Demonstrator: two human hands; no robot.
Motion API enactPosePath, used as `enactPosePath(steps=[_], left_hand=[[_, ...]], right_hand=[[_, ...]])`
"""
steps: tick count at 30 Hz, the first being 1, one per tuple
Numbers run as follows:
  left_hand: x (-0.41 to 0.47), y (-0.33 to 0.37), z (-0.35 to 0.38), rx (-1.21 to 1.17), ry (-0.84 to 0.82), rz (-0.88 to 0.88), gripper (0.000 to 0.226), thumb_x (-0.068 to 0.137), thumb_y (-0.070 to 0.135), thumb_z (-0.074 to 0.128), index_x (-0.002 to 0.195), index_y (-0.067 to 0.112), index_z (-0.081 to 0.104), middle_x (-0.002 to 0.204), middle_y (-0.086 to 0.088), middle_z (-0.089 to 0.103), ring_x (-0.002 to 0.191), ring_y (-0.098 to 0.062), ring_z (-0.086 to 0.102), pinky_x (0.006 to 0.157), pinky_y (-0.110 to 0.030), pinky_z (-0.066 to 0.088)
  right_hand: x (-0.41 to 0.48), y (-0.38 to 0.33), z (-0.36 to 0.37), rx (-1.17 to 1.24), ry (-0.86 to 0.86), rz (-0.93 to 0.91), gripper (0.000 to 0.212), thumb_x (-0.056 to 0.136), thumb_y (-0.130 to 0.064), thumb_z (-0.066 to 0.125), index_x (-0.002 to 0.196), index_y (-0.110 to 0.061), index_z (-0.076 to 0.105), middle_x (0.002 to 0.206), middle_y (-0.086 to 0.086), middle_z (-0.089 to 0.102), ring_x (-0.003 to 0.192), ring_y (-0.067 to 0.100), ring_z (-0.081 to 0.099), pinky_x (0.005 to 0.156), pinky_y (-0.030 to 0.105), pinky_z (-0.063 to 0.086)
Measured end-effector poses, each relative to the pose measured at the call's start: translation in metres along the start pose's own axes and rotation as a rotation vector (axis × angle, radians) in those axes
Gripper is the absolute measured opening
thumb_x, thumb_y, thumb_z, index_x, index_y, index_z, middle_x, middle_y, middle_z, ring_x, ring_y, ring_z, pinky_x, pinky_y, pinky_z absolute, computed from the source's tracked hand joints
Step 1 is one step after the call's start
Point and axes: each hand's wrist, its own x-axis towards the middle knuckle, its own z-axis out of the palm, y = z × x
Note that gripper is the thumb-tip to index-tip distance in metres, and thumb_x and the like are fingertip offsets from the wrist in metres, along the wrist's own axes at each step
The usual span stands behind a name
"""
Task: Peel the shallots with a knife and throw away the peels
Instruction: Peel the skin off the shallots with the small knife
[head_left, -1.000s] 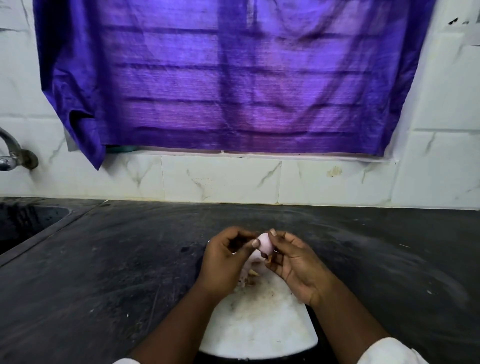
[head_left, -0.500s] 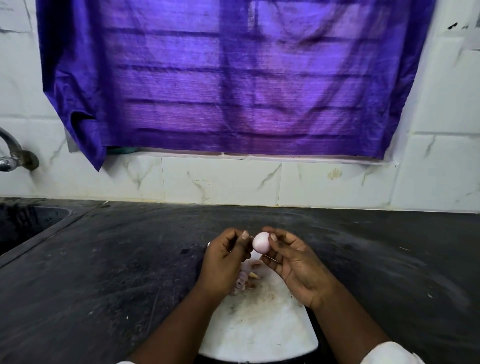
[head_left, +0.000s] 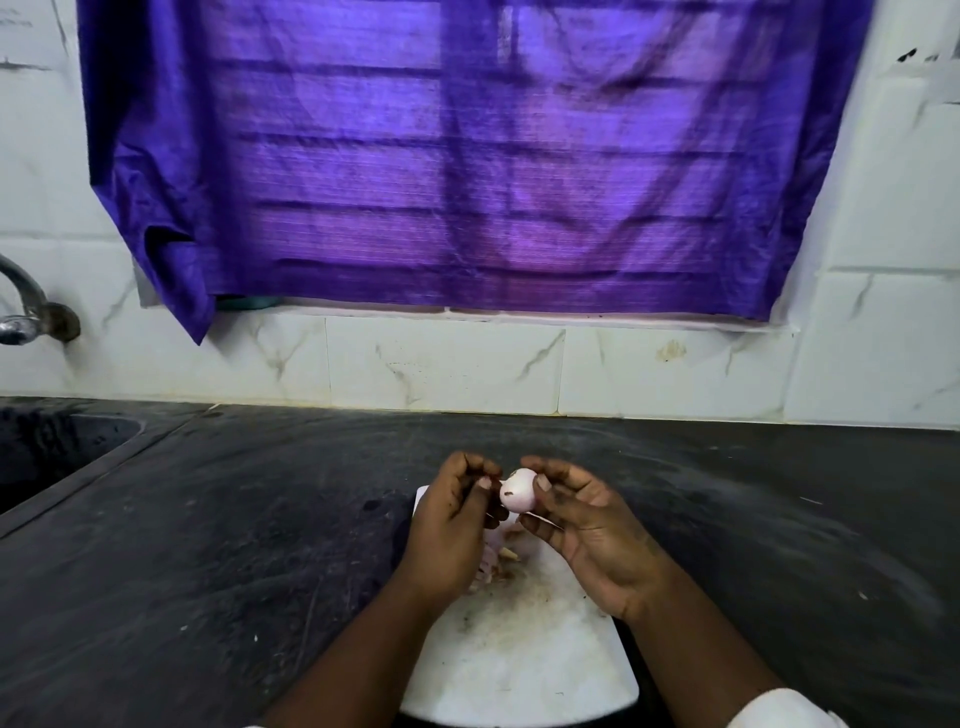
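A pale pink peeled shallot (head_left: 518, 491) is pinched between the thumb and fingers of my right hand (head_left: 587, 530), above the far end of a white cutting board (head_left: 519, 660). My left hand (head_left: 452, 525) is just to the shallot's left, its fingertips pinched on a small brownish scrap of peel (head_left: 491, 470). A dark shred still clings to the shallot's left edge. Loose peels (head_left: 493, 566) lie on the board under my left hand, partly hidden by it. No knife is clearly visible; a thin pale sliver crosses my right fingers.
The board lies on a dark stone counter (head_left: 234, 545) with scattered specks. A sink (head_left: 57, 447) and a tap (head_left: 26, 306) are at the far left. Behind are a white tiled wall (head_left: 441, 364) and a purple curtain (head_left: 457, 156).
My left hand has drawn a little away from the shallot with a scrap of peel. Both hands have risen slightly and the shallot now shows more fully.
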Motion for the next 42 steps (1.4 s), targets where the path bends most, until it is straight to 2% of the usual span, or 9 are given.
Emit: enactPosePath(steps=[4, 11, 16, 21, 28, 31, 35, 37, 42], left_hand=[[-0.003, 0.004, 0.001, 0.072, -0.056, 0.032, 0.024, 0.104, 0.034, 0.055, 0.094, 0.013, 0.062, 0.074, -0.006, 0.066, 0.065, -0.014, 0.062, 0.059, -0.034, 0.056], [-0.004, 0.004, 0.004, 0.141, -0.024, 0.156, 0.032, 0.083, 0.014, 0.084, 0.106, 0.019, 0.062, 0.088, 0.001, 0.072, 0.073, -0.003, 0.069, 0.059, -0.017, 0.056], [-0.002, 0.006, 0.004, 0.038, 0.003, 0.16, 0.018, 0.084, 0.004, 0.081, 0.094, 0.01, 0.069, 0.088, -0.012, 0.074, 0.075, -0.015, 0.071, 0.063, -0.022, 0.058], [0.002, 0.005, 0.002, -0.073, 0.008, 0.137, 0.007, 0.091, 0.0, 0.071, 0.088, 0.003, 0.066, 0.089, -0.019, 0.073, 0.076, -0.013, 0.07, 0.067, -0.025, 0.058], [0.005, -0.001, -0.002, -0.172, 0.029, -0.029, 0.012, 0.095, 0.011, 0.07, 0.084, 0.009, 0.066, 0.087, -0.025, 0.071, 0.075, -0.035, 0.067, 0.067, -0.053, 0.058], [0.007, -0.004, -0.003, -0.132, 0.032, -0.029, 0.014, 0.098, 0.009, 0.066, 0.084, 0.011, 0.066, 0.082, -0.015, 0.072, 0.075, -0.03, 0.067, 0.063, -0.044, 0.057], [0.009, -0.005, -0.001, -0.029, 0.09, 0.051, 0.025, 0.104, 0.009, 0.054, 0.085, -0.002, 0.064, 0.078, -0.029, 0.065, 0.066, -0.02, 0.059, 0.059, -0.032, 0.051], [0.007, -0.003, 0.0, -0.014, 0.055, 0.07, 0.026, 0.104, 0.014, 0.057, 0.083, -0.001, 0.065, 0.072, -0.021, 0.066, 0.061, -0.015, 0.059, 0.055, -0.027, 0.05], [0.006, -0.01, -0.003, 0.017, -0.018, 0.044, 0.022, 0.098, 0.023, 0.068, 0.085, 0.006, 0.063, 0.084, -0.029, 0.066, 0.068, -0.029, 0.062, 0.057, -0.038, 0.052]], right_hand=[[0.001, 0.001, -0.001, -0.013, 0.029, -0.01, 0.041, 0.078, -0.014, 0.068, 0.116, -0.002, 0.063, 0.108, 0.018, 0.072, 0.099, 0.03, 0.066, 0.096, 0.046, 0.047], [0.002, 0.002, 0.001, 0.095, 0.032, 0.039, 0.033, 0.081, -0.016, 0.065, 0.11, -0.001, 0.064, 0.112, 0.026, 0.069, 0.095, 0.029, 0.068, 0.091, 0.043, 0.053], [0.002, 0.002, 0.0, 0.11, 0.013, 0.076, 0.039, 0.083, -0.017, 0.063, 0.116, 0.005, 0.058, 0.113, 0.026, 0.067, 0.095, 0.031, 0.066, 0.097, 0.051, 0.046], [0.002, 0.001, 0.0, 0.087, -0.001, 0.023, 0.039, 0.078, -0.012, 0.066, 0.113, 0.004, 0.059, 0.11, 0.022, 0.068, 0.092, 0.028, 0.069, 0.085, 0.041, 0.056], [0.001, 0.002, -0.001, -0.06, -0.038, -0.039, 0.029, 0.072, -0.006, 0.071, 0.101, -0.004, 0.07, 0.104, 0.015, 0.074, 0.097, 0.032, 0.069, 0.088, 0.045, 0.055], [0.001, 0.002, -0.002, -0.107, -0.048, -0.058, 0.031, 0.071, -0.007, 0.072, 0.102, -0.006, 0.07, 0.107, 0.016, 0.073, 0.099, 0.032, 0.069, 0.09, 0.044, 0.055], [0.001, 0.002, -0.003, -0.175, -0.03, -0.079, 0.033, 0.069, -0.007, 0.074, 0.102, -0.006, 0.071, 0.108, 0.016, 0.073, 0.102, 0.031, 0.069, 0.084, 0.038, 0.057], [0.001, 0.002, -0.005, -0.216, -0.011, -0.096, 0.034, 0.07, -0.006, 0.075, 0.103, -0.005, 0.071, 0.107, 0.016, 0.074, 0.101, 0.03, 0.07, 0.082, 0.034, 0.057], [0.002, 0.003, -0.008, -0.271, -0.024, -0.097, 0.033, 0.074, 0.001, 0.074, 0.107, 0.004, 0.067, 0.108, 0.023, 0.071, 0.101, 0.036, 0.069, 0.084, 0.04, 0.057]])
